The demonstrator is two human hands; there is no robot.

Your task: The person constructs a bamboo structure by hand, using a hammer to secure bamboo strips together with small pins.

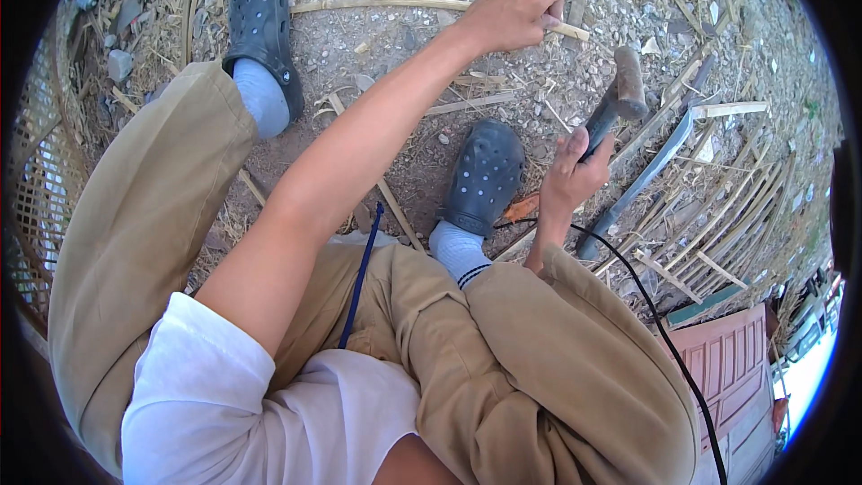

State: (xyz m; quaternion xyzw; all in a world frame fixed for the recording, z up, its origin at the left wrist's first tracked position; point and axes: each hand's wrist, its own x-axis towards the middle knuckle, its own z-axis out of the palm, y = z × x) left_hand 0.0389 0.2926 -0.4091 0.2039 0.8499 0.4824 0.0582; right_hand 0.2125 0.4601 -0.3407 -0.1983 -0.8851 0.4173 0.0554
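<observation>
Gripping a thin, pale wooden strip (pixel 572 31) is the left hand (pixel 518 13); a cylinder-headed hammer (pixel 626 90), the right hand (pixel 575 175).

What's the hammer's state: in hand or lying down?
In hand: the right hand holds the hammer, closed around its dark handle.

The hammer (pixel 617 101) has a worn, rusty-brown cylindrical head and a dark grey handle, and is held by the handle at a tilt, the handle slanting up and away to the right toward the head. To the left of the hammer and a little farther from the wearer, a long, narrow, pale tan wooden strip (pixel 386 3) runs roughly crosswise, looking slightly bowed. It is gripped close to its right end, partly hidden there, with a short squared tip pointing toward the hammer's head, near but not touching.
</observation>
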